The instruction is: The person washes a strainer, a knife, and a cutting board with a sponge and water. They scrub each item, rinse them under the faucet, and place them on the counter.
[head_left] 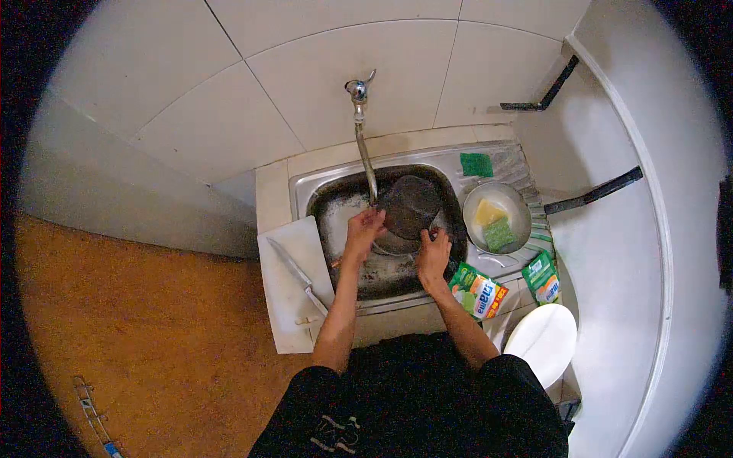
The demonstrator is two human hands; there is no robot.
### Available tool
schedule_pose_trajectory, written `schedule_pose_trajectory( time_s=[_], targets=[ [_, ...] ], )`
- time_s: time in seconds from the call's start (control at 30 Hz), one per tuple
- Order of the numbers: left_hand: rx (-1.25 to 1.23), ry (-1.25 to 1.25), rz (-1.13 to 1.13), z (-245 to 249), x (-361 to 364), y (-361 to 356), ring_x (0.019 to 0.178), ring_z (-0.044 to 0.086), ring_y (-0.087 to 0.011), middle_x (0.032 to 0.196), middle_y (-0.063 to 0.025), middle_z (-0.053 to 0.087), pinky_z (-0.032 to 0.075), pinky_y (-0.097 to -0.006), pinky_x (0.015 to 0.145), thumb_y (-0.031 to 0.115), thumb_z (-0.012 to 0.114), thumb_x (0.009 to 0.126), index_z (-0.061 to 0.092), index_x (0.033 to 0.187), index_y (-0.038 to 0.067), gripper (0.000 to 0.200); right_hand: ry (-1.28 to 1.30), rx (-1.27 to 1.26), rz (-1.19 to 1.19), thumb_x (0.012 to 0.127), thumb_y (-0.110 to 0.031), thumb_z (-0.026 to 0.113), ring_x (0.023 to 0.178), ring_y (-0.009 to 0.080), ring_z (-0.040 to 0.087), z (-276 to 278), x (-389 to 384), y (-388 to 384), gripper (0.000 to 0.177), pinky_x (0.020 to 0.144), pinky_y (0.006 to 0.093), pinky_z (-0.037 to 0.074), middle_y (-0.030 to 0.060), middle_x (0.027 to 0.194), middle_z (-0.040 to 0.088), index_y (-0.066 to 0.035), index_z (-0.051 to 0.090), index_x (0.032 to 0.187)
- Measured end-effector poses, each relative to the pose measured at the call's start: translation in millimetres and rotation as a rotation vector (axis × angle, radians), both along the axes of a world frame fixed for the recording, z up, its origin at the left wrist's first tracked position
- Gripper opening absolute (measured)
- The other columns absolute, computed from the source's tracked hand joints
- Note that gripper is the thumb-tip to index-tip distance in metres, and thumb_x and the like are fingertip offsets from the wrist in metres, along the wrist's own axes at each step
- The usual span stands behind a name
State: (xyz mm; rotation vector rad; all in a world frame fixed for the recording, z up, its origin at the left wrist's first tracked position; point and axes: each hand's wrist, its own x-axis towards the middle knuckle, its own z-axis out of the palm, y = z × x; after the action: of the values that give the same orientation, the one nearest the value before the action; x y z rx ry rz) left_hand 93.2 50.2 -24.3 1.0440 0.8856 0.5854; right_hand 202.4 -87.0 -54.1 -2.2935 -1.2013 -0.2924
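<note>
A dark, round pot or pan (pixel 412 204) is tilted in the metal sink (pixel 334 263), below the bent spout of the tap (pixel 365 149). My left hand (pixel 367 227) is at its left edge with the fingers curled against the rim. At its lower right edge, my right hand (pixel 433 250) has its thumb and fingers closed on the rim. Part of a lighter round rim shows between my hands under the dark vessel.
Right of the sink, a metal bowl (pixel 522 208) holds sponges, with a green scouring pad (pixel 476 164) behind it. Two green packets (pixel 479 293) and a white plate (pixel 544 343) lie nearer. On the left, a knife (pixel 294 267) rests on a white board (pixel 286 313).
</note>
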Motion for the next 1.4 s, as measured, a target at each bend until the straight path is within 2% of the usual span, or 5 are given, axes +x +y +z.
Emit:
schedule_pose_trajectory(
  time_s=[0.23,0.57,0.67,0.83,1.4],
  targets=[
    [0.638,0.342,0.377,-12,21,-16,0.058,0.050,-0.0096,0.063,-0.0042,0.054,0.044,-0.0274,0.052,0.022,0.056,0.081,0.057,0.079,-0.003,0.025,0.059,-0.091,-0.040,0.061,0.000,0.056,0.097,0.0337,0.044,-1,-6,7,0.039,0.076,0.0422,0.036,0.0189,0.103,0.045,-0.009,0.052,0.100],
    [0.888,0.602,0.548,-24,22,-12,0.052,0.054,-0.0300,0.056,-0.0149,0.055,0.040,-0.0379,0.050,0.022,0.053,0.080,0.055,0.067,-0.002,0.027,0.098,-0.136,-0.024,0.051,-0.002,0.067,0.100,0.0348,0.042,12,-9,2,0.051,0.078,0.0444,0.036,0.0185,0.108,0.042,-0.011,0.050,0.098],
    [0.665,0.604,0.550,-42,18,-5,0.058,0.056,-0.0256,0.063,-0.0121,0.057,0.042,-0.0343,0.054,0.020,0.056,0.080,0.055,0.074,0.000,0.021,0.039,-0.143,-0.041,0.051,-0.001,0.066,0.100,0.0345,0.042,1,-7,4,0.053,0.078,0.0442,0.036,0.0182,0.107,0.042,-0.011,0.050,0.100],
    [-0.312,-0.364,0.380,-18,6,-10,0.075,0.054,-0.0130,0.084,-0.0037,0.056,0.043,-0.0256,0.063,0.015,0.060,0.078,0.052,0.095,0.004,0.022,0.084,-0.107,-0.063,0.052,0.000,0.063,0.099,0.0343,0.043,11,-5,6,0.050,0.078,0.0430,0.036,0.0186,0.107,0.043,-0.009,0.050,0.100],
    [-0.111,0.023,0.518,-12,26,-14,0.056,0.046,-0.0067,0.067,0.0008,0.056,0.037,-0.0230,0.050,0.019,0.058,0.081,0.061,0.081,-0.001,0.020,0.068,-0.042,-0.016,0.057,0.001,0.059,0.094,0.0388,0.043,-4,-12,5,0.051,0.076,0.0444,0.036,0.0220,0.099,0.042,-0.009,0.049,0.107]
  ],
)
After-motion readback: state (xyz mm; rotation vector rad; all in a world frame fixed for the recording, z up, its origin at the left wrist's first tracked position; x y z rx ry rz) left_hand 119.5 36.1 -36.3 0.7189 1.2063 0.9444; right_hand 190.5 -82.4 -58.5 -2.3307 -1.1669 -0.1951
